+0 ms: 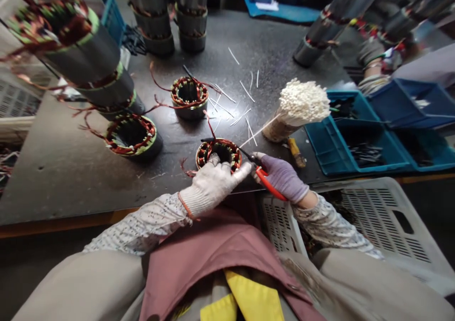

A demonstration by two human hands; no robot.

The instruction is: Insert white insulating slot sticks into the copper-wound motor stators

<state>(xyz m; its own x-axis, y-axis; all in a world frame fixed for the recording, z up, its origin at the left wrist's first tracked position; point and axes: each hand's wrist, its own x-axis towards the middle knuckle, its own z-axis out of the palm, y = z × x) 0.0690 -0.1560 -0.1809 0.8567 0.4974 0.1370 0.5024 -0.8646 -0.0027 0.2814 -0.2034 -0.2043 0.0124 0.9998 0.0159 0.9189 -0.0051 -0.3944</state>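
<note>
A ring-shaped motor stator (234, 156) with copper windings and red-brown leads sits upright near the table's front edge. My left hand (215, 181), in a white knit glove, grips its near rim, fingers bent over the bore and thumb stretched right. In a purple-and-white glove, my right hand (280, 174) is closed round red-handled scissors (266, 182). Their thin dark tips point at the stator's right rim. A thin white stick (259, 130) runs from near those tips towards a bundle of white sticks (304, 102); whether the blades touch it, I cannot tell.
More stators (190, 108) stand behind and left, some in tall stacks (95, 65). Loose white sticks (247, 91) lie mid-table. A yellow-handled tool (295, 150) and blue bins (369, 169) are right; a white crate (387, 217) stands below. Another person's gloved hand (371, 53) shows far right.
</note>
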